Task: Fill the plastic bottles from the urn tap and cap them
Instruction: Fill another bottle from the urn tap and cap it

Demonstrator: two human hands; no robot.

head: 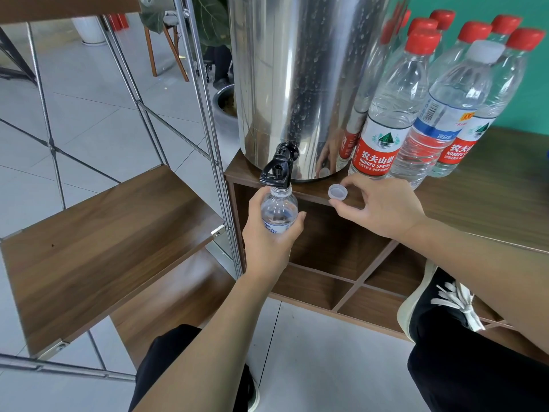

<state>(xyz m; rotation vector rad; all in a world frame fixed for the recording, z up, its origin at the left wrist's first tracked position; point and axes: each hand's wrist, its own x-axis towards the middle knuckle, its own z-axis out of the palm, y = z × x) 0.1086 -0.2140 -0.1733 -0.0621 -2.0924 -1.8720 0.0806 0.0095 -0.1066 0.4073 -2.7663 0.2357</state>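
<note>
- The left hand (269, 233) is held raised in front of the body, forearm bare and extended, fingers and thumb curled in a grip.
- The right hand (383, 208) is stretched forward, thumb and forefinger brought together in a pinch, the wrist bent slightly.

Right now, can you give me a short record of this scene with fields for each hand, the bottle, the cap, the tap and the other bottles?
left hand: grips the open bottle from below
open bottle: uncapped, upright, mouth right under the tap
tap: black, at the base of the steel urn
right hand: pinches the white cap
white cap: inner side up, at the cabinet top edge
capped bottles: group right of the urn, mostly red caps, one white
</note>
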